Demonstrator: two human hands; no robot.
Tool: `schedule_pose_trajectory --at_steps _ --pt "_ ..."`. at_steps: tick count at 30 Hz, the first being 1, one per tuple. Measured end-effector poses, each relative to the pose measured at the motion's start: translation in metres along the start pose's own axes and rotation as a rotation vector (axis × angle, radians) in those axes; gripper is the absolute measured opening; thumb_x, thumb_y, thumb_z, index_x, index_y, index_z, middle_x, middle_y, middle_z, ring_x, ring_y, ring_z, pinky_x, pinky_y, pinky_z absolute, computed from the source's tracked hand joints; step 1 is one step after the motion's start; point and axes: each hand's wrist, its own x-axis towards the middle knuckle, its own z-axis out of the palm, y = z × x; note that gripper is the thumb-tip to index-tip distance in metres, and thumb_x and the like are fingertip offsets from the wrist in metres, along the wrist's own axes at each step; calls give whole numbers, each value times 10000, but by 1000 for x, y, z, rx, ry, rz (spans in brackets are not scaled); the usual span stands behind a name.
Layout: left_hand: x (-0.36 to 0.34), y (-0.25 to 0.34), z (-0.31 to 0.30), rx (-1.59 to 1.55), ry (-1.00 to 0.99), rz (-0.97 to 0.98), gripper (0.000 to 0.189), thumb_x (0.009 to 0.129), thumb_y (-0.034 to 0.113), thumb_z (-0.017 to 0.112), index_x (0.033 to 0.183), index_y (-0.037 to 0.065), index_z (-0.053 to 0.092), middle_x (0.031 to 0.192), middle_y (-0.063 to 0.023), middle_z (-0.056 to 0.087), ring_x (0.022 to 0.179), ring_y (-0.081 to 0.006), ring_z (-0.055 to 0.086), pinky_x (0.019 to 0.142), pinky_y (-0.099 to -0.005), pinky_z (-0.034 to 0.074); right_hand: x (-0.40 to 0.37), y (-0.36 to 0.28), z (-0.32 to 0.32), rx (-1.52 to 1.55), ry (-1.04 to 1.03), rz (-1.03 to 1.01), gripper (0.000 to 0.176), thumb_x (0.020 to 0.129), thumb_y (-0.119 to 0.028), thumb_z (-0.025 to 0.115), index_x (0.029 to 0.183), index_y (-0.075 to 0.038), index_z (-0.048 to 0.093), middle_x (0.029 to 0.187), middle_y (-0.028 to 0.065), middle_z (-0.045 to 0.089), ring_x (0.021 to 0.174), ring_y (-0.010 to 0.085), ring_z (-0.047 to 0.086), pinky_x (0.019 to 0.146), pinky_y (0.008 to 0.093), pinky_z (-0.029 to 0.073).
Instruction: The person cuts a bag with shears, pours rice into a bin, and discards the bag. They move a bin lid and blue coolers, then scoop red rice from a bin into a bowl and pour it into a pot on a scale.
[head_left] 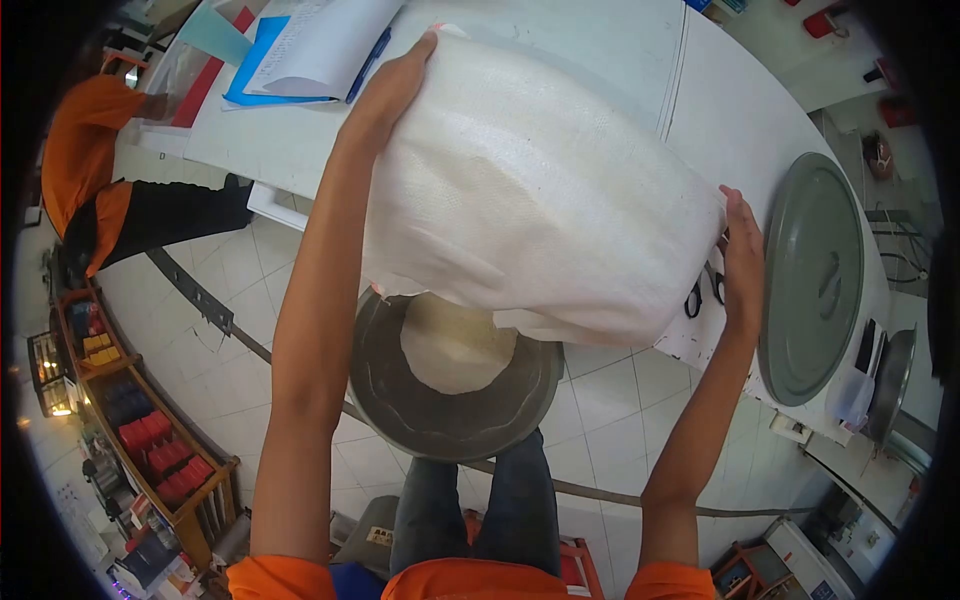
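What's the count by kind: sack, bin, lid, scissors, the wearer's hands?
Sack: 1
Bin: 1
Lid: 1
Scissors: 1 pair
Hands: 2, left hand and right hand
Total: 6, scissors counted as one

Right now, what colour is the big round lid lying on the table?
The lid is grey-green, best seen in the head view.
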Motion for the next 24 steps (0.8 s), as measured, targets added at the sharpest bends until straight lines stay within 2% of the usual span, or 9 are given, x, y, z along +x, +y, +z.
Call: schedule_pose_trajectory --at_steps 1,3,5,8,10,13,17,19,24 --pt "10 0 6 0 -75 -166 658 894 511 523 1272 -27 556 1204 -228 597 1082 -308 594 952 -345 420 3 -2 5 15 -18 63 533 946 -442 543 1226 10 574 1076 124 593 1012 193 548 927 298 411" --pt "12 11 9 47 -91 -155 700 892 542 511 1279 -40 545 1208 -252 588 1087 -330 593 960 -358 420 10 3 6 31 -39 127 548 928 -461 567 1222 2 579 1031 111 591 980 182 542 910 286 410" --pt "18 12 10 97 -108 -146 742 890 573 498 1287 -53 534 1211 -276 580 1092 -352 593 969 -371 420 15 13 3 205 -110 158 560 915 -462 590 1217 9 580 943 79 559 905 148 514 866 272 407" --pt "25 9 8 123 -177 -162 711 892 547 525 1273 -53 546 1166 -263 607 1054 -334 613 952 -367 437 15 14 0 348 -106 223 510 903 -409 637 1179 17 598 864 35 528 805 114 498 797 251 417" --pt "10 19 7 96 -156 -132 848 832 590 608 1318 -91 471 1215 -246 579 1120 -289 581 947 -330 453 17 18 -2 364 -107 208 471 895 -372 660 1153 19 610 833 15 523 765 101 490 763 235 414" --pt "1 20 12 101 -42 -99 817 833 578 625 1267 -106 514 1172 -231 608 1096 -271 593 926 -330 465 18 23 -2 384 -92 186 400 878 -302 700 1109 17 631 780 -20 516 706 78 480 709 208 404" --pt "-3 14 10 32 -53 -54 758 855 574 607 1219 -89 562 1108 -198 640 1051 -249 607 901 -321 471 17 29 2 416 -19 130 347 869 -239 719 1081 25 640 765 -35 536 699 48 473 691 185 388" --pt "-1 7 12 15 29 56 653 880 561 583 1078 -58 644 934 -154 677 860 -221 643 817 -318 487 14 26 6 450 7 114 331 870 -222 718 1069 30 641 771 -35 541 695 40 462 685 180 382" --pt "-24 19 12 -61 86 131 589 913 510 575 1074 -53 642 917 -111 673 855 -173 622 806 -276 473 6 19 7 535 59 85 268 874 -182 712 1013 37 645 773 -36 551 691 28 451 684 169 374"
